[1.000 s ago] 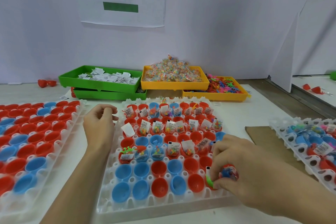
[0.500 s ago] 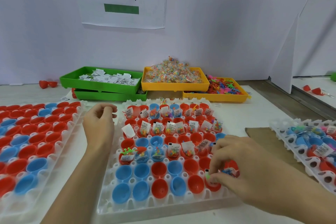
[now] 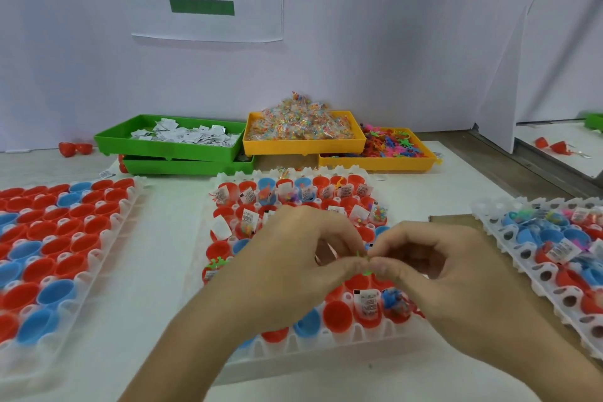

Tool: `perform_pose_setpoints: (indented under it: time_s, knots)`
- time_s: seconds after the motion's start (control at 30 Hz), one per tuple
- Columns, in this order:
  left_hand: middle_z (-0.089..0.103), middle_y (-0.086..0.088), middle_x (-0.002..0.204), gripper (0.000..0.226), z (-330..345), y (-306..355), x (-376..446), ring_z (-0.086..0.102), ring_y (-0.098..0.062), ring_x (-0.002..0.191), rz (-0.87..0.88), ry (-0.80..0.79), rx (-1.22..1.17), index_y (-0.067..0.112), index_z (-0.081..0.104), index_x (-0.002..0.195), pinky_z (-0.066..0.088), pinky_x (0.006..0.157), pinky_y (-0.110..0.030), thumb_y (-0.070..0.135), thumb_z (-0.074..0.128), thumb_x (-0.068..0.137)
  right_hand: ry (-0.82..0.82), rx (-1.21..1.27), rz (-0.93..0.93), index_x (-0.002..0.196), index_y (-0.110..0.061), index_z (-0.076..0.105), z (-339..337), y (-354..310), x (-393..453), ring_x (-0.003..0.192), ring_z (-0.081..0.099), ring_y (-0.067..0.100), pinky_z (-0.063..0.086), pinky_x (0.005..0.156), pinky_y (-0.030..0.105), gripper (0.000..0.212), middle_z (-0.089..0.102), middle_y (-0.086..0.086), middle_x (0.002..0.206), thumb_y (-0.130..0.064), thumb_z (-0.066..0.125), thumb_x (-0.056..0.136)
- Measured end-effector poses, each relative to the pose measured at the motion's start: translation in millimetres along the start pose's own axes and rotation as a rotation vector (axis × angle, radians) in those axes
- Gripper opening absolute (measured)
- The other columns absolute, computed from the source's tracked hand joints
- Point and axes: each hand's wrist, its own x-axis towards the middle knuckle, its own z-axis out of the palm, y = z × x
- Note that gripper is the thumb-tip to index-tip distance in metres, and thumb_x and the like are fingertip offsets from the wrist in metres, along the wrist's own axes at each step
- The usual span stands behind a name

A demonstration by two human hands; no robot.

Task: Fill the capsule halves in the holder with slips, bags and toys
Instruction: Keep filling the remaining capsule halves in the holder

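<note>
**Both hands pinch a green toy over the holder**

Left hand (image 3: 293, 258) and right hand (image 3: 434, 268) meet fingertip to fingertip above the middle of the holder (image 3: 326, 347), each pinching a small green toy (image 3: 364, 263) between thumb and forefinger. Only thin green slivers show between the fingers, so its shape cannot be told. Whether the left hand holds anything more in its palm is hidden.

Judging by its thin limbs, the toy is probably light, soft and bendy; it may cling or tangle, so a pinch at the body rather than a limb looks safest, with little force needed.

Just below the hands, one red half already carries a slip (image 3: 368, 302), and its neighbour a blue toy (image 3: 393, 299). Far rows are filled; near cups in red and blue sit open. Supply trays lie behind: slips in green (image 3: 169, 148), bags in yellow (image 3: 303, 146), toys at right (image 3: 378, 163).
</note>
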Motion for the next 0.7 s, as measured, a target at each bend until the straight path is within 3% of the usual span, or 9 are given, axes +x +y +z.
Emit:
perform_pose_setpoints:
  time_s: [0.23, 0.37, 0.57, 0.7]
  knots:
    - [0.072, 0.01, 0.077, 0.017, 15, -2, -3, 0.068, -0.004, 0.074, -0.101, 0.015, -0.107, 0.027, 0.074, 0.086, 0.059, 0.074, -0.026, 0.01, 0.071, 0.088, -0.004, -0.014, 0.006, 0.081, -0.028, 0.074, 1, -1, -6, 0.074, 0.069, 0.002, 0.053, 0.065, 0.012, 0.024, 0.072, -0.016, 0.076, -0.007, 0.082, 0.077]
    - [0.069, 0.015, 0.08, 0.012, 28, -4, -2, 0.062, 0.003, 0.079, -0.135, -0.044, 0.05, 0.026, 0.075, 0.092, 0.051, 0.071, -0.01, 0.017, 0.068, 0.091, -0.088, -0.254, -0.026, 0.079, -0.032, 0.075, -3, 3, -7, 0.082, 0.062, -0.008, 0.042, 0.068, 0.002, 0.019, 0.069, -0.025, 0.083, -0.014, 0.082, 0.078]
    - [0.057, 0.022, 0.076, 0.012, 37, -2, 2, 0.056, 0.006, 0.074, -0.144, -0.119, 0.182, 0.025, 0.074, 0.095, 0.044, 0.065, -0.003, 0.017, 0.064, 0.093, -0.094, -0.423, 0.015, 0.084, -0.035, 0.073, -10, 16, -6, 0.092, 0.054, -0.002, 0.043, 0.076, 0.015, 0.002, 0.063, -0.023, 0.083, -0.034, 0.072, 0.086]
    - [0.053, 0.02, 0.081, 0.011, 40, -3, 6, 0.052, 0.004, 0.071, -0.15, -0.157, 0.26, 0.025, 0.074, 0.095, 0.039, 0.06, -0.006, 0.018, 0.065, 0.093, -0.192, -0.427, 0.039, 0.092, -0.036, 0.072, -11, 19, -6, 0.099, 0.045, -0.01, 0.035, 0.078, 0.005, 0.006, 0.054, -0.026, 0.092, -0.036, 0.07, 0.087]
